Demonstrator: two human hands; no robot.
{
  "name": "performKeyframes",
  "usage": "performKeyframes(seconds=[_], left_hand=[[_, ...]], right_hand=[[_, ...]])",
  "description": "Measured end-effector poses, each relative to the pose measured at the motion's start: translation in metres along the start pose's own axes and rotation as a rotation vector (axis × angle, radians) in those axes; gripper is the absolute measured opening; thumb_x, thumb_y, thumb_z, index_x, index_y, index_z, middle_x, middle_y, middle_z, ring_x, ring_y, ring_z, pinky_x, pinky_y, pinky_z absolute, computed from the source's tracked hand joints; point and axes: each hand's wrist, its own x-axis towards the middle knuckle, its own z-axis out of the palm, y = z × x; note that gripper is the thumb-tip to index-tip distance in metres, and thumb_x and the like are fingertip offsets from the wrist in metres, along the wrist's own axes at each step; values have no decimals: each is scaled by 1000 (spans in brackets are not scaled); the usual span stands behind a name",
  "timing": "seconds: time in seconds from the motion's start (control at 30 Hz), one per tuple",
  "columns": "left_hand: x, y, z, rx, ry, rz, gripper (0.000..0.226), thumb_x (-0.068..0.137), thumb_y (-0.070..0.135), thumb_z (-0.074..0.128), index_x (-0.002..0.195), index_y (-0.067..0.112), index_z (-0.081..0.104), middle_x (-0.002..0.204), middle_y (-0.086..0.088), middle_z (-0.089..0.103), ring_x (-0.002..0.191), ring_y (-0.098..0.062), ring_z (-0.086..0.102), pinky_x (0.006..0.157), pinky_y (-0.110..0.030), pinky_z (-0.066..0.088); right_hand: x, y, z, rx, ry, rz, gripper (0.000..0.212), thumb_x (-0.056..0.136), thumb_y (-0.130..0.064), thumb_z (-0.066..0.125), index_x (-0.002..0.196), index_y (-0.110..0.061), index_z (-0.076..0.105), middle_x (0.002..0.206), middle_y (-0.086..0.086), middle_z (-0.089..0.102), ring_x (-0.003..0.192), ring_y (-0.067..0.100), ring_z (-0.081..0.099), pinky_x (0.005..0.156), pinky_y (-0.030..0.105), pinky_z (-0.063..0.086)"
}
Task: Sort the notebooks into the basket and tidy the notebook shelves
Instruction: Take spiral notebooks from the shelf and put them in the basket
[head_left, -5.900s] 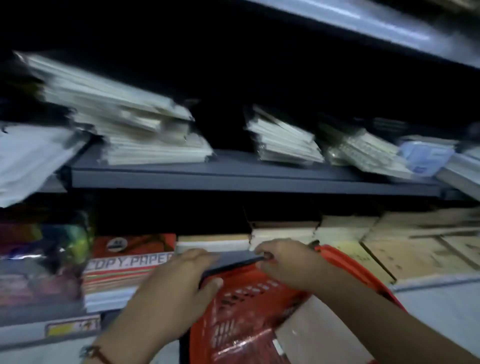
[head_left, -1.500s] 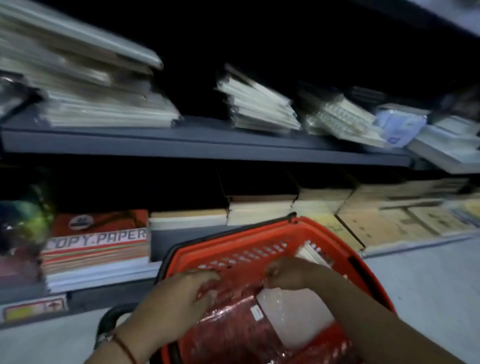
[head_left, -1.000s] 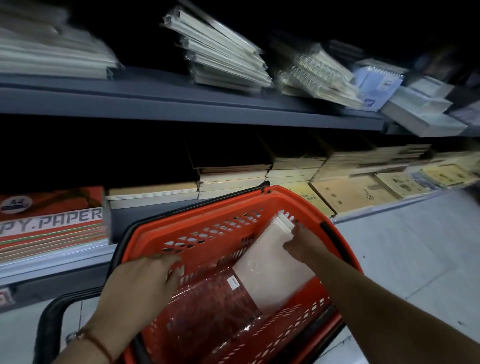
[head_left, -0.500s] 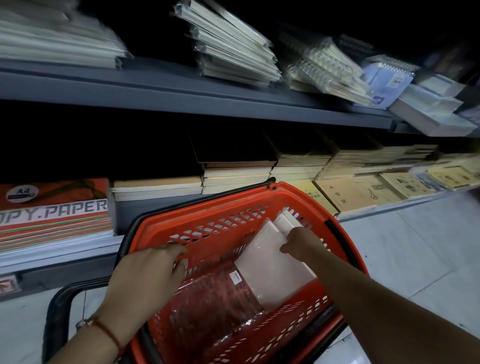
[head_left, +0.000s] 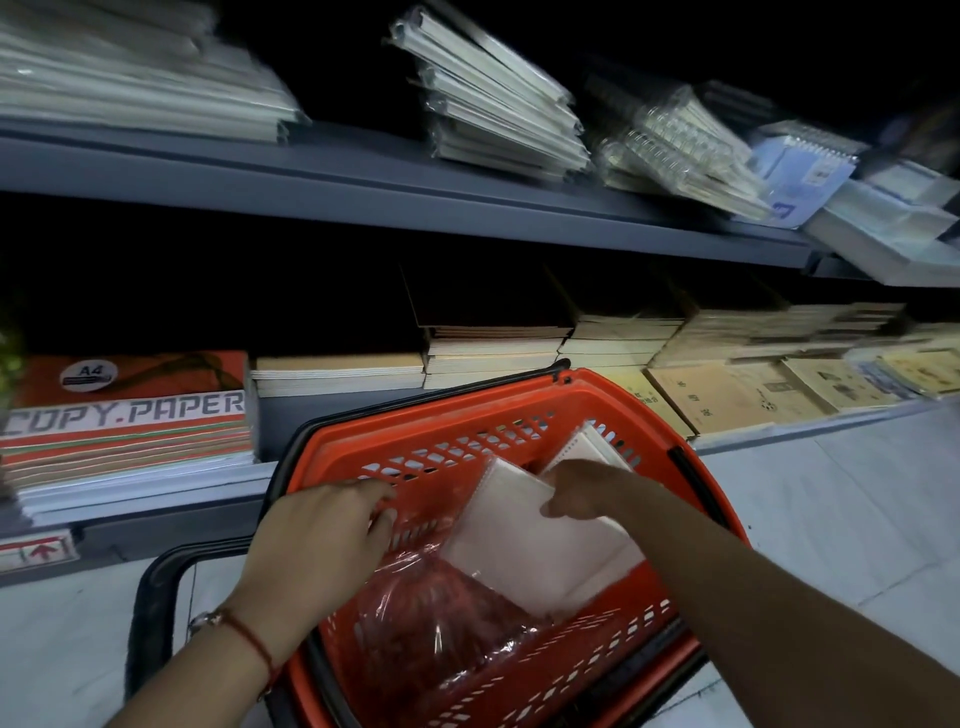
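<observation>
grey metal shelf (head_left: 363, 192), perforated plastic basket (head_left: 519, 410)

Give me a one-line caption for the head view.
Both hands reach into an orange basket: right hand on pale notebooks, left hand beside them.
</observation>
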Motion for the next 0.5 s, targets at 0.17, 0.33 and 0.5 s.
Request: performKeyframes(seconds=[0.17,0.33,0.5], left_hand=[[0,0,1,-46,16,18,39,93,47,54,131,40,58,124,15,66,108,-13,66,84,-30,51],[-1,-1,-1,-86,41,30,38,93,55,52,123,33,54,112,11,65,103,-15,65,77,-32,49],[-3,-4,-7,-274,62,-29,30,97,56,47,117,36,55,78,12,62,81,-13,67,68,-33,51]], right_hand=[[-38,-13,-39,86,47,-216,31,100,-35,53,127,-22,60,114,-2,62,102,14,57,87,30,44],[-81,-35,-75,100,219,-403,6,98,-33,56,101,-34,61,97,-15,62,96,10,60,88,34,49],[-118,-59,-100,215,486,-577,7,95,-29,62,97,-25,68,92,-8,66,87,-1,59,83,31,49]])
